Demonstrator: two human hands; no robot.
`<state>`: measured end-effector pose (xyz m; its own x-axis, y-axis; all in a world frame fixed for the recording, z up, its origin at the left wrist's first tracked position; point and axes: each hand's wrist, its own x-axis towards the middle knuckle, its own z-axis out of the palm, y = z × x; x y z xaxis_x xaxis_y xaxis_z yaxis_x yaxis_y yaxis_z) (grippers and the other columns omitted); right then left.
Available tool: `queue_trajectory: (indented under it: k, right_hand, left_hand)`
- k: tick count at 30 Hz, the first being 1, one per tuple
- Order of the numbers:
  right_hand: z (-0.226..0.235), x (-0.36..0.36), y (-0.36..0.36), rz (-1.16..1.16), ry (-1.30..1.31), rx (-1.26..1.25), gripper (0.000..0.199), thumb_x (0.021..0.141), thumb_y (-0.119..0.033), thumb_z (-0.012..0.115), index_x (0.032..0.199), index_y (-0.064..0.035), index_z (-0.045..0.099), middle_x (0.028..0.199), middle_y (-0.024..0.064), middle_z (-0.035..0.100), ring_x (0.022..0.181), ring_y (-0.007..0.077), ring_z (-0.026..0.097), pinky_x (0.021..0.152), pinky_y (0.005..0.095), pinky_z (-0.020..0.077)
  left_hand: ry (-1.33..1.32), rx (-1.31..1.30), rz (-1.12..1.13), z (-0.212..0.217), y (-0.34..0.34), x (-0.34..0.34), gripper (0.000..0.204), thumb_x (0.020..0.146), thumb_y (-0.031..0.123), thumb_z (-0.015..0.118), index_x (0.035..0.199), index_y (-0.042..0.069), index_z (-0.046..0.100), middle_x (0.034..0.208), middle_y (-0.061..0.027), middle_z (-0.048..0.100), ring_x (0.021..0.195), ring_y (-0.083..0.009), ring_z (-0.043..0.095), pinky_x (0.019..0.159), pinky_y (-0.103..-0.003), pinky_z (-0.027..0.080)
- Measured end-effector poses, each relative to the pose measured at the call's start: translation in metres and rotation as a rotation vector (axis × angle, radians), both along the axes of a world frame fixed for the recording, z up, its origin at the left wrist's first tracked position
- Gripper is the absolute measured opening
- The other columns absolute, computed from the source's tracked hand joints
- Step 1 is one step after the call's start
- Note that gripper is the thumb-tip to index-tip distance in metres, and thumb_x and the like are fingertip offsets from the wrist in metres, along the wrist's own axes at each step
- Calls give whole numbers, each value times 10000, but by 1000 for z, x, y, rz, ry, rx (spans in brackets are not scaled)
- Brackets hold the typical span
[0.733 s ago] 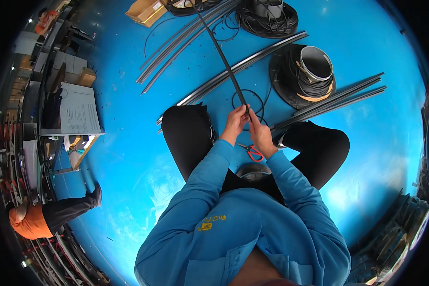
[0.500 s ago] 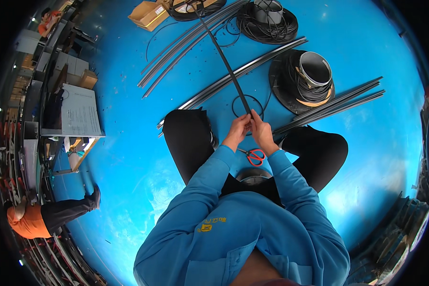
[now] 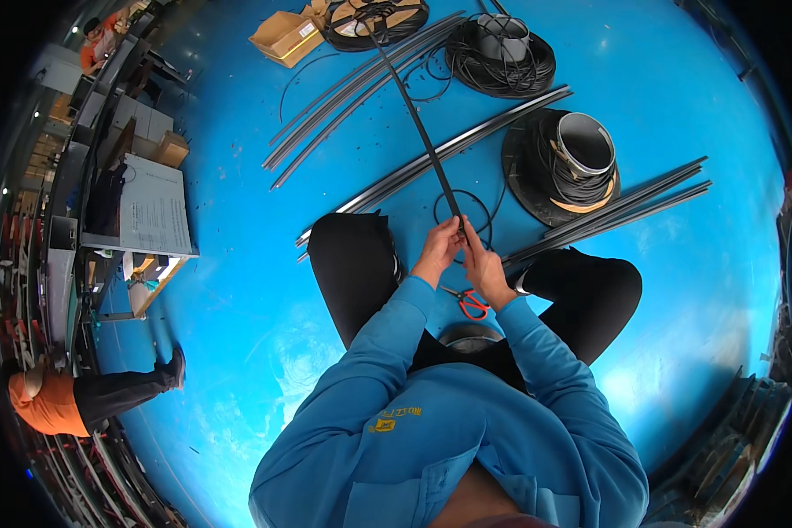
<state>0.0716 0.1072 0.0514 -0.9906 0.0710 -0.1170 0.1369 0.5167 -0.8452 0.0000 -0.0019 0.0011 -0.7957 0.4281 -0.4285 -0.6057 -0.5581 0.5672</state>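
A long, thin dark strip runs away from me, its near end between my two hands. My left hand is closed with its fingertips pinching that end. From the other side my right hand presses its fingers against the same end, so both hands nearly meet. Just beyond them, a loop of black cord lies on the blue floor. Scissors with red handles rest on the floor below my hands, between my legs, partly hidden by my right wrist.
Bundled dark strips lie across the floor ahead, with more strips at right. A cord reel stands ahead right; a black cord coil lies farther off. A cardboard box sits far left. A person in orange is at left.
My view has shifted slightly, so the floor items sit a little lower. My right hand has slid slightly back toward me along the strip; both hands keep hold of its end.
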Motion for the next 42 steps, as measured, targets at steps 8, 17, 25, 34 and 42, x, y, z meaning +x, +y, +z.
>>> queue_trajectory:
  k: [8, 17, 25, 34, 42]
  right_hand:
    - [-6, -3, 2, -32, 68, 56, 413, 898, -92, 429, 1309, -74, 392, 726, 145, 605, 517, 242, 542, 497, 332, 436]
    - [-3, -2, 4, 3, 72, 169, 443, 883, -92, 444, 1319, -82, 362, 730, 170, 614, 554, 292, 572, 506, 375, 439]
    - [0, -1, 5, -4, 97, 165, 440, 875, -77, 469, 1310, -113, 412, 713, 128, 608, 526, 236, 540, 497, 334, 423]
    - [-3, -10, 0, -39, 151, 148, 374, 879, -79, 475, 1252, -49, 468, 704, 149, 620, 510, 214, 539, 469, 329, 418]
    - [11, 2, 0, 27, 93, 215, 411, 852, -33, 474, 1261, -9, 436, 730, 195, 624, 545, 294, 589, 485, 369, 436]
  left_hand:
    - [-22, -94, -13, 2, 3, 8, 207, 874, 183, 567, 960, -4, 593, 780, -46, 584, 691, -110, 545, 620, -213, 439]
    - [-24, -46, 7, 6, 4, 6, 198, 871, 181, 568, 964, 8, 599, 804, -50, 594, 701, -107, 546, 647, -210, 437]
    - [27, -47, 32, 0, 2, 2, 174, 853, 159, 576, 945, 16, 615, 769, -46, 594, 643, -91, 533, 575, -178, 433]
    - [31, -61, -15, 4, 4, 9, 190, 861, 223, 577, 927, 51, 623, 775, -25, 591, 670, -72, 534, 619, -168, 418]
    - [32, -125, -23, -3, 5, 6, 189, 865, 226, 570, 915, 49, 617, 760, -24, 585, 643, -78, 537, 604, -175, 426]
